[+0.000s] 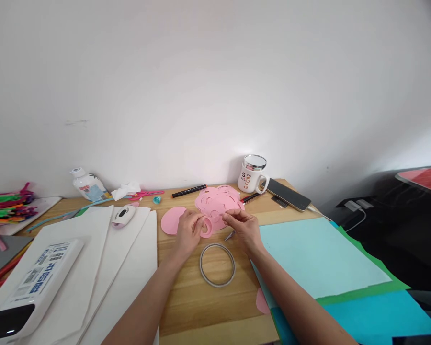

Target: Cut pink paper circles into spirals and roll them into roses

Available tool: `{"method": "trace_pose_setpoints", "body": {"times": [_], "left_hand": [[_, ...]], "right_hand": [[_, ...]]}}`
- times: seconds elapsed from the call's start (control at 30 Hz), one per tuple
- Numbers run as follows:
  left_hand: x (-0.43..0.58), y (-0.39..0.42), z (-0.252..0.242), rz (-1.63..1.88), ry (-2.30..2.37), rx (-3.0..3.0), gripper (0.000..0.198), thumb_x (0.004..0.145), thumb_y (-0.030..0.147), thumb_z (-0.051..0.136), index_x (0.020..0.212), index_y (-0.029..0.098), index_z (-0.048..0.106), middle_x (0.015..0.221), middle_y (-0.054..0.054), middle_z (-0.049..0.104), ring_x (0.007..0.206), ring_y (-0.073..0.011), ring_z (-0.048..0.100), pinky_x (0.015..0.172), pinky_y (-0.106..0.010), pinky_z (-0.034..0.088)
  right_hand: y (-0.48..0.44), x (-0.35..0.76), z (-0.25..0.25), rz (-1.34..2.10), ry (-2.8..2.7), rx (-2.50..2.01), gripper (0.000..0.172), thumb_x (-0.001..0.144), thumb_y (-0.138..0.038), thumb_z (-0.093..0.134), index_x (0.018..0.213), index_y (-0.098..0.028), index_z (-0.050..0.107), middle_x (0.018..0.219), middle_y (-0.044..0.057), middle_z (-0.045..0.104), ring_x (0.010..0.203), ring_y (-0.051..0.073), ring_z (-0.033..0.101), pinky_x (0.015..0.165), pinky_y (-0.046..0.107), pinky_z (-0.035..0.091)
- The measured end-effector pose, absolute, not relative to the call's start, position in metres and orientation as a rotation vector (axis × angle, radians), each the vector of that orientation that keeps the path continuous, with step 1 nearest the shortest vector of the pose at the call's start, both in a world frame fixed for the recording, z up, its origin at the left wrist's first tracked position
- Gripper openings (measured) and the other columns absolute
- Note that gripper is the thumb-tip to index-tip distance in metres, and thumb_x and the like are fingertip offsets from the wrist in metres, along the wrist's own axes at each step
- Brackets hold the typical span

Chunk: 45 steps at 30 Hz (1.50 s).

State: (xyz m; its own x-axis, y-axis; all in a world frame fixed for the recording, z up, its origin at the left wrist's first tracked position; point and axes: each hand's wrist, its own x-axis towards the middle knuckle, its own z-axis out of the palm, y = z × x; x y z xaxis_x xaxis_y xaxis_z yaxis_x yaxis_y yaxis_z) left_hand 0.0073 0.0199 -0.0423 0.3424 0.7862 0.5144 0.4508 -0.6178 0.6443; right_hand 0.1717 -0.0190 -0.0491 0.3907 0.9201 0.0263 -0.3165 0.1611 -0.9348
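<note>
My left hand (pixel 189 231) is closed in a pinch on a curled pink paper strip (pixel 209 229), which hangs in a loop from its fingertips. Just to the right, the thumb and fingers of my right hand (pixel 244 229) are pressed together; what lies between them, if anything, is too small to make out. Behind both hands is a pile of pink paper cutouts (pixel 217 199). A pink paper circle (pixel 172 219) lies beside my left hand. Under my right hand a small grey pointed thing (pixel 230 235) shows, mostly hidden. A grey ring-shaped roll (pixel 200 265) lies on the wooden table in front.
White sheets (pixel 136 273) and a white device (pixel 39 292) cover the left side. At the back are a white bottle (pixel 89 184), pink scissors (pixel 145 193), a black marker (pixel 189 191), a mug (pixel 249 177) and a phone (pixel 289 195). Coloured sheets (pixel 319 254) lie right.
</note>
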Motion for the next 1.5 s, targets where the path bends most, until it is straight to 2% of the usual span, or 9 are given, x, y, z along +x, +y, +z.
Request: {"method": "trace_pose_setpoints", "body": {"times": [0.37, 0.47, 0.67, 0.83, 0.93, 1.2, 1.37, 1.5], "left_hand": [[0.0060, 0.0244, -0.0495, 1.213, 1.144, 2.208, 0.022, 0.087, 0.028, 0.046, 0.082, 0.021, 0.066, 0.073, -0.004, 0.059, 0.075, -0.0191, 0.055, 0.069, -0.032, 0.044], [0.0060, 0.0239, -0.0493, 1.200, 1.132, 2.194, 0.022, 0.087, 0.028, 0.046, 0.082, 0.020, 0.066, 0.073, -0.004, 0.059, 0.075, -0.0193, 0.055, 0.070, -0.033, 0.044], [0.0067, 0.0221, -0.0470, 1.194, 1.113, 2.197, 0.022, 0.087, 0.028, 0.046, 0.079, 0.021, 0.065, 0.071, -0.003, 0.060, 0.076, -0.0199, 0.055, 0.071, -0.033, 0.044], [0.0076, 0.0204, -0.0441, 1.147, 1.048, 2.216, 0.021, 0.087, 0.026, 0.046, 0.078, 0.022, 0.064, 0.073, -0.003, 0.064, 0.080, -0.0200, 0.056, 0.074, -0.034, 0.044], [0.0075, 0.0208, -0.0438, 1.166, 1.058, 2.208, 0.021, 0.087, 0.025, 0.047, 0.077, 0.022, 0.065, 0.073, -0.003, 0.063, 0.079, -0.0200, 0.056, 0.073, -0.034, 0.044], [0.0073, 0.0218, -0.0439, 1.180, 1.113, 2.203, 0.020, 0.087, 0.026, 0.047, 0.078, 0.021, 0.064, 0.071, -0.003, 0.061, 0.076, -0.0196, 0.056, 0.071, -0.033, 0.044], [0.0069, 0.0210, -0.0439, 1.167, 1.104, 2.200, 0.019, 0.087, 0.026, 0.047, 0.078, 0.021, 0.064, 0.073, -0.003, 0.062, 0.078, -0.0199, 0.056, 0.072, -0.033, 0.045], [0.0069, 0.0214, -0.0455, 1.170, 1.096, 2.198, 0.019, 0.086, 0.024, 0.047, 0.078, 0.020, 0.064, 0.074, -0.004, 0.063, 0.078, -0.0199, 0.056, 0.073, -0.034, 0.044]], "right_hand": [[-0.0200, 0.1719, -0.0475, 1.052, -0.767, -1.055, 0.032, 0.058, -0.037, 0.078, 0.082, -0.017, 0.074, 0.084, 0.007, 0.073, 0.074, 0.019, 0.066, 0.079, 0.036, 0.053], [-0.0197, 0.1727, -0.0485, 1.054, -0.763, -1.051, 0.030, 0.058, -0.036, 0.079, 0.080, -0.017, 0.073, 0.084, 0.007, 0.074, 0.072, 0.018, 0.066, 0.078, 0.035, 0.053], [-0.0195, 0.1726, -0.0469, 1.033, -0.740, -1.057, 0.030, 0.052, -0.035, 0.082, 0.073, -0.017, 0.071, 0.067, 0.003, 0.071, 0.059, 0.015, 0.062, 0.064, 0.032, 0.052], [-0.0197, 0.1719, -0.0470, 1.013, -0.745, -1.044, 0.024, 0.053, -0.033, 0.082, 0.065, -0.017, 0.069, 0.058, 0.000, 0.066, 0.054, 0.013, 0.058, 0.059, 0.028, 0.050], [-0.0192, 0.1717, -0.0490, 1.011, -0.734, -1.045, 0.022, 0.053, -0.031, 0.082, 0.067, -0.017, 0.070, 0.061, 0.000, 0.068, 0.056, 0.013, 0.059, 0.062, 0.028, 0.051], [-0.0199, 0.1711, -0.0464, 1.071, -0.728, -1.041, 0.030, 0.057, -0.034, 0.079, 0.081, -0.017, 0.073, 0.080, 0.006, 0.074, 0.077, 0.020, 0.067, 0.083, 0.036, 0.051], [-0.0207, 0.1709, -0.0446, 1.070, -0.725, -1.031, 0.028, 0.057, -0.034, 0.079, 0.078, -0.018, 0.073, 0.091, 0.007, 0.073, 0.076, 0.018, 0.067, 0.081, 0.035, 0.052], [-0.0191, 0.1716, -0.0471, 1.063, -0.706, -1.031, 0.028, 0.053, -0.033, 0.081, 0.074, -0.017, 0.072, 0.076, 0.005, 0.073, 0.066, 0.017, 0.065, 0.073, 0.034, 0.054]]}}
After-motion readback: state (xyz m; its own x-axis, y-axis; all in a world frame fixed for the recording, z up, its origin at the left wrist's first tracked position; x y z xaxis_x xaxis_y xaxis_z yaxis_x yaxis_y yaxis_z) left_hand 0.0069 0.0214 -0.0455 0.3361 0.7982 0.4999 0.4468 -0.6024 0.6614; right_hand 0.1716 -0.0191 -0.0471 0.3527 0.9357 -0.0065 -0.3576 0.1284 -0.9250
